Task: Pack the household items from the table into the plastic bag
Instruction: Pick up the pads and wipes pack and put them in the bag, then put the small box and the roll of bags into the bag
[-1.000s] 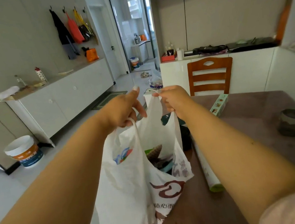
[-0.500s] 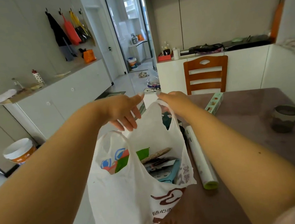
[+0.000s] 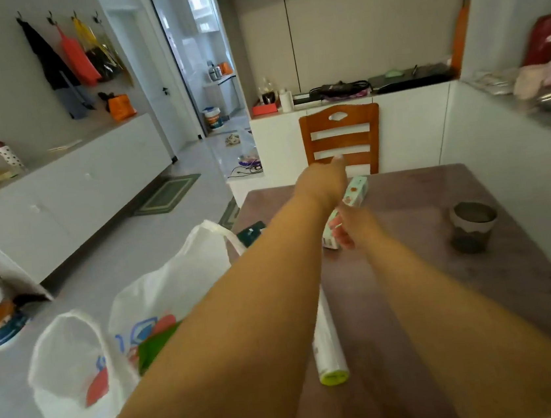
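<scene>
Both hands have let go of the plastic bag (image 3: 89,364), now slumped at the table's (image 3: 414,296) left edge, and reached to the one carton (image 3: 352,205). The left hand (image 3: 324,182) lies over it, the right hand (image 3: 355,225) touches its near end; whether either grips is unclear. One roll (image 3: 327,347) and the carton both lie lengthwise away from the person.

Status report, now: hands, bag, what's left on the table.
Both hands at green box: left hand open, right hand gripping. Plastic bag unheld. Roll, dark cup remain.
</scene>
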`<state>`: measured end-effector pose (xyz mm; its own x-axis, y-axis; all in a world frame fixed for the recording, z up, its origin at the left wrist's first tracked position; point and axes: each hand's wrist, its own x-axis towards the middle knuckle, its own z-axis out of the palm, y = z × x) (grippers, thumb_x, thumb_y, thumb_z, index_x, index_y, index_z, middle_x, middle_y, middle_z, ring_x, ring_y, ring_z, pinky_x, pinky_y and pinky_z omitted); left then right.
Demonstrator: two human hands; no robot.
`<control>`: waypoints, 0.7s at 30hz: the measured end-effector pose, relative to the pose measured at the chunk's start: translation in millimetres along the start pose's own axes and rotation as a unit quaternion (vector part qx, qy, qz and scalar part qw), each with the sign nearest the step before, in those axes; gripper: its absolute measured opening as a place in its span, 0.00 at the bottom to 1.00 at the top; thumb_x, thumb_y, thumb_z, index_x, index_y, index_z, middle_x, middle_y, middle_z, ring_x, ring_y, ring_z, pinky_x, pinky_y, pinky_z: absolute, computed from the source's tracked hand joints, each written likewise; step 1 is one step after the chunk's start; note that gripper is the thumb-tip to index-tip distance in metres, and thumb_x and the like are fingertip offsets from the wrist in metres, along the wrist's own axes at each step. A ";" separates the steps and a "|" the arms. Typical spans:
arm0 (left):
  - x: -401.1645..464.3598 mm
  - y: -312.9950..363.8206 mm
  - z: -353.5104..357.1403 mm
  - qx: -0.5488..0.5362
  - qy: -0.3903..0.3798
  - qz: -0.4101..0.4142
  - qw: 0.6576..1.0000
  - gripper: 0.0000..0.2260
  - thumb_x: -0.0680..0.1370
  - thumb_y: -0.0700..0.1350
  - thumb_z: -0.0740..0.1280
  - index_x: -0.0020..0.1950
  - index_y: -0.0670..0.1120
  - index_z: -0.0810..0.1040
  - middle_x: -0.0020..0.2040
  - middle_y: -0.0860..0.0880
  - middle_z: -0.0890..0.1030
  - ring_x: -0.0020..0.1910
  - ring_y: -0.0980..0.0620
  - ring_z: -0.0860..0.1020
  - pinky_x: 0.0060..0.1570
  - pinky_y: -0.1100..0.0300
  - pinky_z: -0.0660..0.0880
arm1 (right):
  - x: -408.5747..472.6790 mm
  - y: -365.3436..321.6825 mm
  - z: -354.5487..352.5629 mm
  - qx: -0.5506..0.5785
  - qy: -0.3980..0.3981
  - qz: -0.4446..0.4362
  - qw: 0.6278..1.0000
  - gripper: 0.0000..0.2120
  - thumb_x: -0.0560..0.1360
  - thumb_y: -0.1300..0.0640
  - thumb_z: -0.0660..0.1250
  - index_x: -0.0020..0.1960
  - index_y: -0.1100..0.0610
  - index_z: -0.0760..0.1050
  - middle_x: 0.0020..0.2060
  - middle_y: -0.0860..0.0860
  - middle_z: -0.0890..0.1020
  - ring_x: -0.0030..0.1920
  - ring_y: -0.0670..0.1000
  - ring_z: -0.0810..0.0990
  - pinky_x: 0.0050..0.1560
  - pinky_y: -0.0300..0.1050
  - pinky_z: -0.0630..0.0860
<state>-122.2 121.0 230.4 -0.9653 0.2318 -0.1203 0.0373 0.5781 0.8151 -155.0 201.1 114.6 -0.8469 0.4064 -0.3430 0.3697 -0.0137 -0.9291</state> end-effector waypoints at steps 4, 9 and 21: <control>41.1 -67.9 53.7 0.044 0.028 -0.160 0.986 0.18 0.82 0.42 0.55 0.71 0.38 0.69 0.69 0.39 0.72 0.67 0.38 0.72 0.65 0.49 0.70 | 35.1 50.7 -18.7 0.022 -0.002 0.042 0.999 0.18 0.78 0.47 0.57 0.43 0.60 0.76 0.29 0.54 0.76 0.26 0.52 0.72 0.31 0.41 0.68; 51.3 -166.9 93.0 -0.039 0.141 -0.385 0.911 0.25 0.76 0.45 0.63 0.73 0.40 0.65 0.69 0.40 0.70 0.67 0.39 0.70 0.68 0.47 0.68 | 59.2 91.2 -18.0 0.010 -0.065 0.132 0.989 0.23 0.80 0.42 0.54 0.36 0.57 0.70 0.29 0.54 0.74 0.28 0.52 0.71 0.31 0.39 0.66; 117.3 -190.4 67.8 0.037 0.268 -0.364 0.891 0.50 0.69 0.59 0.73 0.79 0.46 0.45 0.77 0.40 0.56 0.73 0.36 0.60 0.71 0.40 0.60 | 96.1 116.9 -9.1 0.018 -0.098 0.135 0.986 0.21 0.80 0.47 0.57 0.34 0.59 0.70 0.29 0.55 0.75 0.26 0.52 0.72 0.26 0.38 0.66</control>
<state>-225.0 91.2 22.6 -0.7246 -0.6215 -0.2979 -0.6515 0.4767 0.5902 -189.7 246.8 -25.7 -0.7780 0.1997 -0.5957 0.5813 -0.1311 -0.8031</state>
